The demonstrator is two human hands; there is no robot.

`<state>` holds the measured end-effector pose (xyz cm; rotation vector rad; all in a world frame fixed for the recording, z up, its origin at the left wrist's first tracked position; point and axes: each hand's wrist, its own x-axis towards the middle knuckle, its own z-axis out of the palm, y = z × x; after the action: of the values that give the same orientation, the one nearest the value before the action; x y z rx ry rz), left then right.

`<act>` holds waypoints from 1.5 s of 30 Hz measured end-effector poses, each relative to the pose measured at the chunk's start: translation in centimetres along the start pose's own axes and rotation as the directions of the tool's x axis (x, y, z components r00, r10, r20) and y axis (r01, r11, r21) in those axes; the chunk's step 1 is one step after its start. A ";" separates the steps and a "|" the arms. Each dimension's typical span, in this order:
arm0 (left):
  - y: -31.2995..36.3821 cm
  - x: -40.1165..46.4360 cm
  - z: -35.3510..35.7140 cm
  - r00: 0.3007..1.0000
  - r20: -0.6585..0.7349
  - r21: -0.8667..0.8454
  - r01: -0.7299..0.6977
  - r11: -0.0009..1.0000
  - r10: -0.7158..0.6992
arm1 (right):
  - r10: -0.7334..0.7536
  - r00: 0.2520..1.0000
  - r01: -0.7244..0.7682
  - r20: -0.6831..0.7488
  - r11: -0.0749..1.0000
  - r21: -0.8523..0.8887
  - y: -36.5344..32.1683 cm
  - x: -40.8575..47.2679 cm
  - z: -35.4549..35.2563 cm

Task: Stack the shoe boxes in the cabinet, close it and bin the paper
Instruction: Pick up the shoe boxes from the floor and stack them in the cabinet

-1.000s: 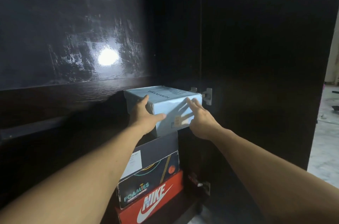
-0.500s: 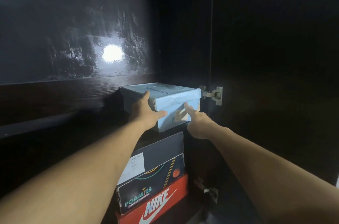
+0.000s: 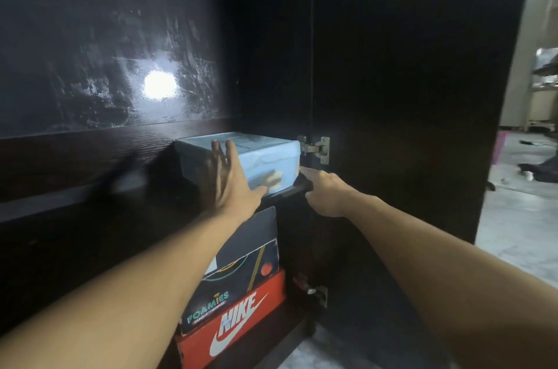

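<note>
STEP seat top box | pale blue shoe box on shelf, 12 o'clock above FOAMIES box | left hand flat on front, fingers spread | right hand at its 3 o'clock corner, grip unclear | ADVICE press evenly, square to the stack

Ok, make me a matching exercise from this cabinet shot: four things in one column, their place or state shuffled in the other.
Things:
1. light blue box
2. Nike box
3. Foamies box
4. left hand

Descriptions:
A. red, at the bottom of the stack
B. fingers spread flat
C. on the upper shelf
D. dark, lying on the red box

Pairs: 1-C, 2-A, 3-D, 4-B
</note>
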<state>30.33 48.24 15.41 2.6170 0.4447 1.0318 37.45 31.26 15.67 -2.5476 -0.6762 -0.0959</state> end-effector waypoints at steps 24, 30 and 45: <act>33.9 -33.1 3.5 0.162 0.784 -0.504 -0.397 0.767 0.600 | 0.746 0.654 -0.754 -0.126 0.629 -0.186 26.4 -48.5 -12.1; 39.5 -43.1 5.9 -0.013 0.778 -0.586 -0.376 0.718 0.628 | 0.886 0.448 -0.894 -0.118 0.443 -0.069 31.0 -59.1 -11.4; 44.8 -63.4 10.3 -0.280 0.863 -0.426 0.043 0.904 0.420 | 0.992 0.127 -0.992 -0.011 0.127 0.022 41.0 -74.7 -4.0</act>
<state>1.26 -18.58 -13.38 2.1765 -0.6025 -1.2249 -7.84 -34.86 -13.39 -2.3939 1.2023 0.3563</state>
